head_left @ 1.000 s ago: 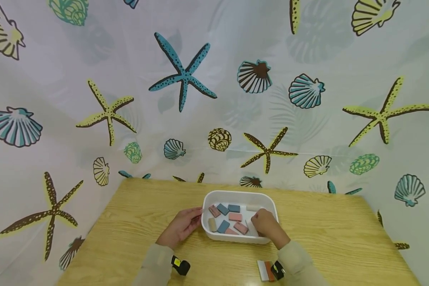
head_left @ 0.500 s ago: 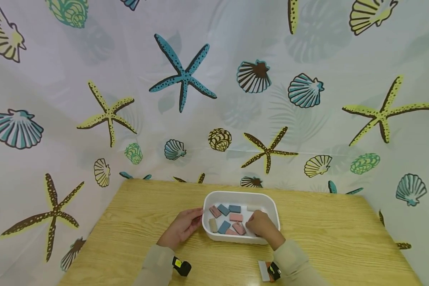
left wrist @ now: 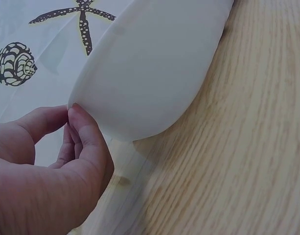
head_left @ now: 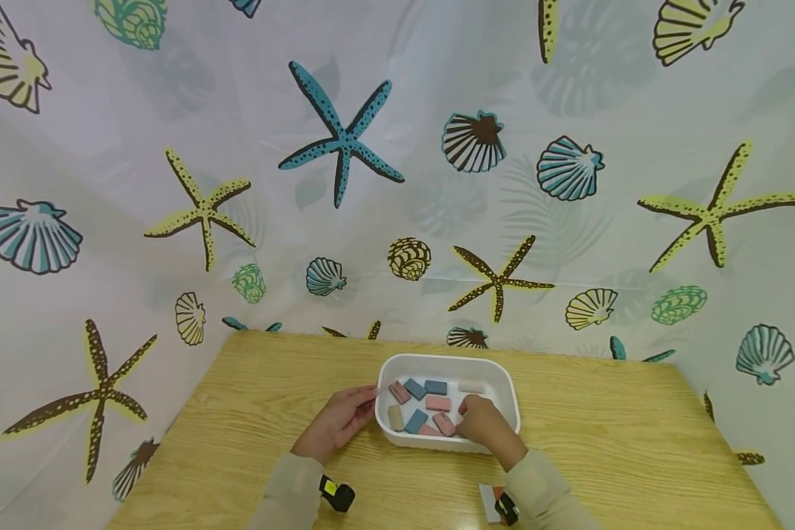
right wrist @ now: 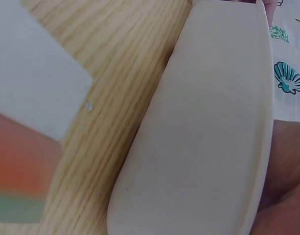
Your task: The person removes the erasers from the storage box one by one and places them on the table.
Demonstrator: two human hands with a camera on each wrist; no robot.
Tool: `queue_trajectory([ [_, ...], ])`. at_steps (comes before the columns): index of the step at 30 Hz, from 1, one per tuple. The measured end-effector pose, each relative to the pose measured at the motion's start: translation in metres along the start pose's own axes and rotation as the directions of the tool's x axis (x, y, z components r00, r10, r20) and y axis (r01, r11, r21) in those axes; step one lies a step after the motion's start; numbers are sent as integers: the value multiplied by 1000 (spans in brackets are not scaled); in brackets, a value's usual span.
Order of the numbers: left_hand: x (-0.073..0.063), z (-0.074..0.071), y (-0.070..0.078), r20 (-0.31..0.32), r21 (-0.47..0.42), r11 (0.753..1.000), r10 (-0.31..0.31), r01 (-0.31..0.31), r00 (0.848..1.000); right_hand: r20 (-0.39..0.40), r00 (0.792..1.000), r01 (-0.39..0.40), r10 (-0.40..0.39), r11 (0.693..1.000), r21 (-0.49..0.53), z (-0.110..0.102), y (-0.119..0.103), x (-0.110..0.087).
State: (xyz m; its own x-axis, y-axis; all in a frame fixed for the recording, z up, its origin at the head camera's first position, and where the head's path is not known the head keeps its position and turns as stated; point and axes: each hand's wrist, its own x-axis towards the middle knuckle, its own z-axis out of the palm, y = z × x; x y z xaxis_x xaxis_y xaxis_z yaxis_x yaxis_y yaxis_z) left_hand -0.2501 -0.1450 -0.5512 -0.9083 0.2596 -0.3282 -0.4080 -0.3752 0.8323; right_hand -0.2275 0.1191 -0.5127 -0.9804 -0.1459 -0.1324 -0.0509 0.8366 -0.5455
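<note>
My left hand (head_left: 334,423) has its thumb and fingertip closed on the end rim of the tub (head_left: 430,442), which stands on the table (head_left: 636,427). My right hand (head_left: 486,425) is inside the tub with its fingers bent downward; the tub wall hides the tips from the wrist camera, so I cannot tell how far apart they are or whether they have hold of anything.

The nearest piece is the slanted pink block (head_left: 444,424), just beside those fingers. If I close on it without seeing the tips, I judge it could skid into the middle pink block (head_left: 438,403) or the near blue block (head_left: 416,421) and jam there. My right wrist also crosses the near rim; leaning on it could tip or slide the tub, since my left holds only a small bit of edge. Last, the wrist camera (head_left: 506,508) hangs by the striped card (head_left: 488,503); pulling back low might sweep the card aside.
</note>
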Motion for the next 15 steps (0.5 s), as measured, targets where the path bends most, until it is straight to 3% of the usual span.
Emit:
queue_trajectory([
  [10,0,1,2,-28,13,1000,-13,13,1000,-73,997,13,-9,998,54,-2,3,-3],
  [15,1,0,1,-11,11,1000,-9,10,1000,-131,991,18,-2,993,120,-5,7,-3],
])
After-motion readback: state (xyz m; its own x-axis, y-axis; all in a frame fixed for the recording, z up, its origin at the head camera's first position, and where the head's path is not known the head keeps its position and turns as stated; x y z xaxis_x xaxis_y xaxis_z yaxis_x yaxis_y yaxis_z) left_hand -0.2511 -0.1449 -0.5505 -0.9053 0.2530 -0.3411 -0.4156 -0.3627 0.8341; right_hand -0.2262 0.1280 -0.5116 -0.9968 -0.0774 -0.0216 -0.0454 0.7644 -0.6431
